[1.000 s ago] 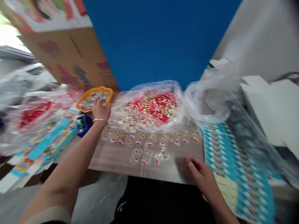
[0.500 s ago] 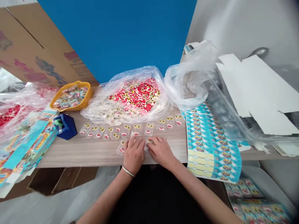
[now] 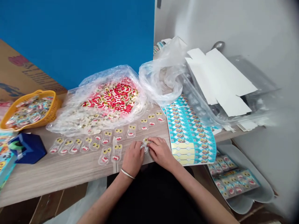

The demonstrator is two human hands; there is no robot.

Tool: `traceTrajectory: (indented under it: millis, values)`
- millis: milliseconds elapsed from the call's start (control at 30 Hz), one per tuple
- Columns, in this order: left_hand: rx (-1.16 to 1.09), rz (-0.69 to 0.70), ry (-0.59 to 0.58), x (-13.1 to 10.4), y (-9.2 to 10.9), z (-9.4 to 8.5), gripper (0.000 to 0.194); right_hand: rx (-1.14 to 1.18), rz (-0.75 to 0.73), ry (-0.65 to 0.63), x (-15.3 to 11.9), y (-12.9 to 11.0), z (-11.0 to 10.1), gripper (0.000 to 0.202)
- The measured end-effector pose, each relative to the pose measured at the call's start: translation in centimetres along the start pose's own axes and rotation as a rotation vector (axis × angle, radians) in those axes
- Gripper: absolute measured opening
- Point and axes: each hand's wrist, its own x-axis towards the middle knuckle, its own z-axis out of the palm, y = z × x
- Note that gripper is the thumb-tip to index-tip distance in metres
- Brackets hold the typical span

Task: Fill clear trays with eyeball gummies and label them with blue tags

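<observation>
Both hands are at one small clear plastic blister (image 3: 146, 142) with yellow-and-black eye pieces, near the table's front edge. My left hand (image 3: 132, 158), wearing a bangle, pinches its lower left side. On the right edge, the fingers of my right hand (image 3: 161, 153) are closed, partly covering it. Left of my hands lie two filled blisters, the nearer one (image 3: 116, 153) showing yellow eyes above a red-and-white mouth. Behind runs a row of similar filled blisters (image 3: 131, 131). The fingertips hide part of the held blister.
An open plastic bag (image 3: 109, 99) of loose eye and mouth pieces lies behind the row. To the left stand a yellow basket (image 3: 50, 115) of packed pieces and a blue tape dispenser (image 3: 28, 148). Blue label sheets (image 3: 190, 133) overhang the table edge at right, beside white cardboard (image 3: 219, 77).
The view has swung right, so the table contents sit further left. My left hand has moved right beside my right hand, uncovering a filled blister; the blister between my fingers now shows more clearly.
</observation>
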Motion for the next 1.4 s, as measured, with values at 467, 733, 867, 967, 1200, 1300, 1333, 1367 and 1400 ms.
traceTrajectory:
  millis: [467, 733, 867, 967, 1200, 1300, 1333, 1367, 1400]
  values:
    - [-0.957, -0.249, -0.298, 2.0, 6.7, 0.4, 0.033, -0.164, 0.178, 0.088, -7.7, 2.6, -7.8, 0.041]
    - [-1.175, -0.471, -0.310, 4.7, 9.6, 2.5, 0.040, -0.547, 0.217, 0.072, -15.2, 6.3, -6.7, 0.066]
    - [-1.308, -0.587, -0.322, 4.9, 10.7, 1.7, 0.039, -0.478, 0.137, 0.219, -14.9, 5.8, -6.0, 0.046]
    - [-1.412, -0.688, -0.352, 5.1, 11.1, 1.9, 0.036, -0.411, 0.093, 0.255, -15.0, 5.2, -6.5, 0.041]
    - [-1.435, -0.761, -0.346, 5.8, 10.4, 3.5, 0.034, -0.079, 0.135, 0.289, -13.5, 4.0, -8.1, 0.042]
    - [-1.456, -0.759, -0.396, 5.5, 10.6, 3.3, 0.034, 0.123, 0.280, 0.331, -9.7, 4.1, -8.3, 0.030]
    - [-1.464, -0.758, -0.404, 5.4, 10.8, 3.3, 0.033, 0.165, 0.296, 0.332, -8.3, 4.3, -8.2, 0.026]
    - [-1.470, -0.755, -0.403, 5.2, 10.9, 3.2, 0.032, 0.190, 0.297, 0.322, -7.1, 4.5, -8.0, 0.024]
    - [-1.474, -0.750, -0.391, 5.1, 11.0, 3.3, 0.031, 0.199, 0.291, 0.309, -6.0, 4.8, -7.8, 0.021]
